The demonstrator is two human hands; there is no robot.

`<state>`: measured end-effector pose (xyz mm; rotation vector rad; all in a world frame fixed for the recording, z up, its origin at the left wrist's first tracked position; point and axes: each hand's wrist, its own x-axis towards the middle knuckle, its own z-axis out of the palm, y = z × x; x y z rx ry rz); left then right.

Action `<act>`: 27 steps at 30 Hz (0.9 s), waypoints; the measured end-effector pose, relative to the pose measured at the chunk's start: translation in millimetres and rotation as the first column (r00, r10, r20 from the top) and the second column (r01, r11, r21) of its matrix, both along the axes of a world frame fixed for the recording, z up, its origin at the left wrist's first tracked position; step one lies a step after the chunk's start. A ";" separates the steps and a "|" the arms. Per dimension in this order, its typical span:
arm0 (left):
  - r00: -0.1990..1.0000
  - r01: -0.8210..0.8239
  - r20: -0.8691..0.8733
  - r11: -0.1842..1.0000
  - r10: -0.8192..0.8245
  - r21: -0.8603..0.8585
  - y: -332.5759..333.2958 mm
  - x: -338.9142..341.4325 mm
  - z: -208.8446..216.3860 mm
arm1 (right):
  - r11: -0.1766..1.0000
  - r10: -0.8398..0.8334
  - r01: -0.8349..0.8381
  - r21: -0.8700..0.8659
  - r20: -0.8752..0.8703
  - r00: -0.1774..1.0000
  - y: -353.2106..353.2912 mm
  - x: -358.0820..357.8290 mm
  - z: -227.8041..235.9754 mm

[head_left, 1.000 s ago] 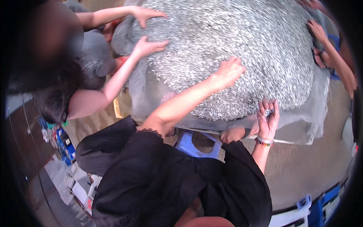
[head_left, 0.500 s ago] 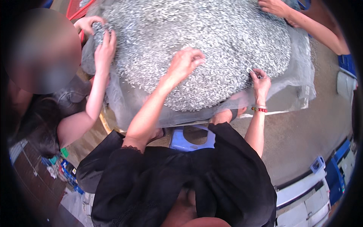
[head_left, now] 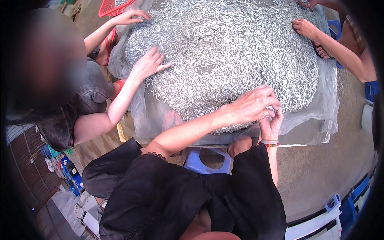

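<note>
My left hand (head_left: 252, 105) reaches across to the right, its fingers curled over the fingertips of my right hand (head_left: 271, 127). Both are closed and meet above the near right edge of a broad pile (head_left: 216, 48) of small, slender silvery pieces that look like tiny fish. Whatever sits between my fingertips is hidden. A beaded bracelet (head_left: 269, 144) circles my right wrist. Beneath the pile spreads a pale translucent mesh sheet (head_left: 320, 110), draped past the edge of the low table.
At left, a co-worker's hands (head_left: 150, 65) are over the pile. Another person's hand (head_left: 306, 29) touches its right edge, with one more hand beyond. A red basket (head_left: 114, 7) stands far left. A blue plastic stool (head_left: 207, 161) sits below me.
My left hand has moved right and down to meet my right hand, which has drawn nearer to me. The left co-worker's hands have come apart. The view has shifted slightly.
</note>
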<state>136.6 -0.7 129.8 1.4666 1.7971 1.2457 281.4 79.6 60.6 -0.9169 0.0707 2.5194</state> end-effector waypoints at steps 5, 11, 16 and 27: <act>0.929 -0.327 -0.229 0.935 0.291 -0.135 12.4 -90.4 -70.2 | 0.972 0.235 -0.233 0.034 -0.056 0.970 6.7 9.9 -19.9; 0.742 -0.423 -0.654 0.858 0.145 -0.290 -2.6 -132.1 -131.3 | 0.887 0.406 -0.374 0.270 -0.072 0.911 -5.3 14.7 4.3; 0.856 -0.329 -0.493 0.900 0.157 -0.285 -11.8 -117.9 -102.3 | 0.784 0.508 -0.523 0.336 0.137 0.850 -7.2 4.9 30.4; 0.979 0.119 -0.139 0.974 -0.148 -0.194 -2.7 -44.2 -19.9 | 0.890 0.437 -0.441 -0.120 -0.059 0.898 -13.7 0.5 8.0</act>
